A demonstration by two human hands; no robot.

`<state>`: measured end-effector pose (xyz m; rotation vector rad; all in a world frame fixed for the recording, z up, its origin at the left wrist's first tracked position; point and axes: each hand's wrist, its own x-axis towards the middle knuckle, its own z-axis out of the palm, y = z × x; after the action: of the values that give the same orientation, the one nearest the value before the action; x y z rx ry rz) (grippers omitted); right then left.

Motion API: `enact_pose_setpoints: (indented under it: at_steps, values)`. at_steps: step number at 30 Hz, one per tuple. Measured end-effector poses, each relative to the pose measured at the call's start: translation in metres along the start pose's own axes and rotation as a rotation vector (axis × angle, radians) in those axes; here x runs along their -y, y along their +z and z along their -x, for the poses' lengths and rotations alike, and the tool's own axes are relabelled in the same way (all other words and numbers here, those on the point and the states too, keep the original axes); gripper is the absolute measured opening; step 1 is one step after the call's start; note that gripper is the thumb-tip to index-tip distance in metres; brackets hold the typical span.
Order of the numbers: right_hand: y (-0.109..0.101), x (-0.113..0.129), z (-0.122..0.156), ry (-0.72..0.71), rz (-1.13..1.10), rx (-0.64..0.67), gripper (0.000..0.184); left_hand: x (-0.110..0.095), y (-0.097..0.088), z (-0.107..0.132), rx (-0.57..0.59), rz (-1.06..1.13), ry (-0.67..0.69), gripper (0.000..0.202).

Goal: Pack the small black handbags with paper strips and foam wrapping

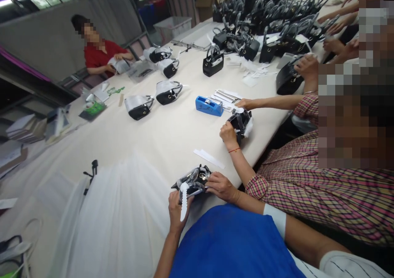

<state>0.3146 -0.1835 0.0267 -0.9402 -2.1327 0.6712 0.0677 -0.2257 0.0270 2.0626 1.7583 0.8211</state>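
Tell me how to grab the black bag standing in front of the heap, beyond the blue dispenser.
Probably best by its handles, from above: they arch up over the upright black bag. White papers lie to its right in the picture, so come in over its left side.

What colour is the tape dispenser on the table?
Blue; the tape dispenser shows best in the head view.

Pale table (172,136) under black handbags (213,66), blue tape dispenser (209,106), white strips (209,158), translucent sheets (113,216).
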Motion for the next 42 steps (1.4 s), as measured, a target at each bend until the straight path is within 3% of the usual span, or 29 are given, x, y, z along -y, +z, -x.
enact_pose_setpoints:
  at_steps: [5, 11, 18, 22, 26, 32, 36, 42]
  values:
    - [-0.011, 0.003, 0.01, 0.128, -0.177, 0.034, 0.028, 0.008, -0.022, 0.009, 0.129, 0.056, 0.159, 0.019]
    - [-0.013, 0.004, 0.009, 0.234, -0.3, 0.013, 0.023, 0.003, -0.036, 0.006, 0.192, 0.027, 0.128, 0.018]
    - [-0.016, 0.004, 0.006, 0.344, -0.321, -0.01, 0.019, 0.003, -0.035, 0.009, 0.115, -0.016, 0.128, 0.022]
    - [-0.015, 0.002, 0.004, 0.311, -0.29, -0.026, 0.019, 0.002, -0.038, 0.007, 0.179, 0.088, 0.045, 0.018]
    - [-0.017, 0.0, -0.002, 0.26, -0.265, 0.076, 0.022, 0.001, -0.039, 0.0, 0.245, 0.137, -0.019, 0.012]
    - [-0.023, 0.002, -0.009, 0.227, -0.174, 0.209, 0.022, 0.011, -0.032, 0.007, 0.203, 0.187, 0.003, 0.014]
    - [-0.021, 0.005, -0.011, 0.105, -0.073, 0.266, 0.029, 0.017, -0.028, 0.011, 0.227, 0.215, 0.035, 0.022]
    - [-0.019, 0.008, -0.017, 0.066, 0.004, 0.29, 0.02, 0.011, -0.026, 0.006, 0.198, 0.275, 0.008, 0.025]
